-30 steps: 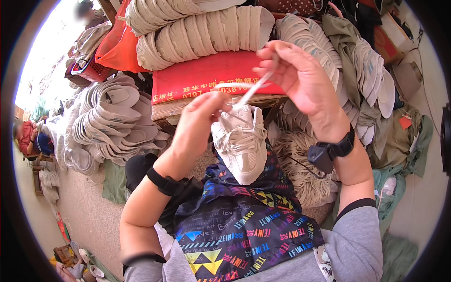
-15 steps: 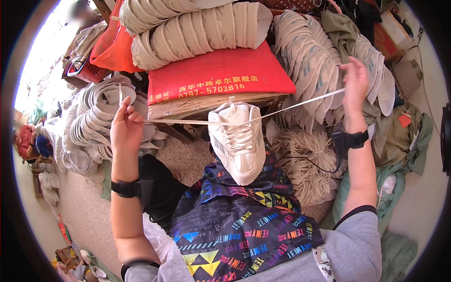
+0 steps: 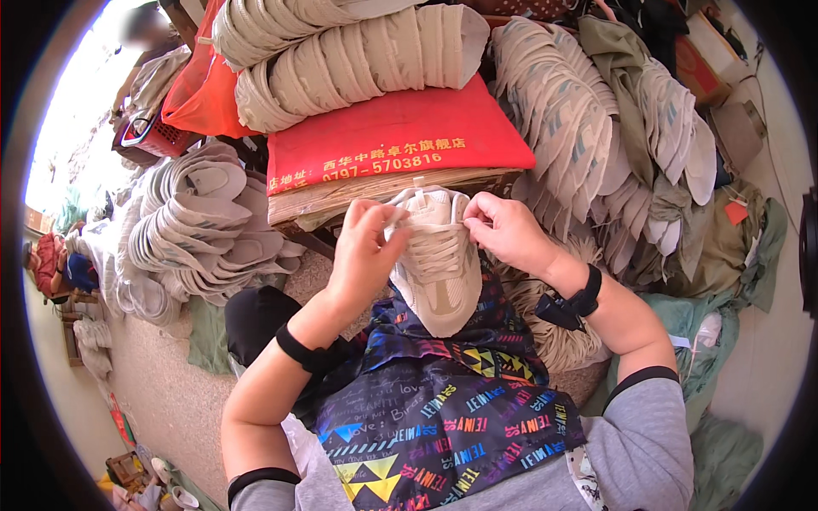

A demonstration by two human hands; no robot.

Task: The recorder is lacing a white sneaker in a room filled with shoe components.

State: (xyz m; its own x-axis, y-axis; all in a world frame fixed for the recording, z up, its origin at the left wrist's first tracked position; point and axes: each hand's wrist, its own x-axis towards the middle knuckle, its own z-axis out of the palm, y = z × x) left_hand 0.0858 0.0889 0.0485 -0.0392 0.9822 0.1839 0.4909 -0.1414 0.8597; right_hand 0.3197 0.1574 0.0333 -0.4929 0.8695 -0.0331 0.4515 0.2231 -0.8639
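A cream sneaker upper (image 3: 447, 302) rests toe toward me at the edge of a wooden bench, above my lap. White shoelace (image 3: 436, 253) runs crosswise through its eyelets, below the tongue (image 3: 426, 204). At the upper's left collar, my left hand (image 3: 368, 249) is closed in a pinch with the lace, thumb and fingertips close together. My right hand (image 3: 509, 232) pinches the lace at the right collar edge, knuckles bent. The lace ends inside both grips are mostly hidden by the fingers.
A red printed bag (image 3: 400, 136) covers the wooden bench (image 3: 341, 204), with rolled stacks of beige uppers (image 3: 358, 77) on it. More stacked uppers stand left (image 3: 187, 213) and right (image 3: 554, 111). A bundle of laces (image 3: 558, 336) lies beside my right forearm. A patterned apron (image 3: 452, 426) covers my lap.
Both hands have come inward from wide apart to the sneaker's top sides. The lace that was stretched straight across the upper no longer spans between them.
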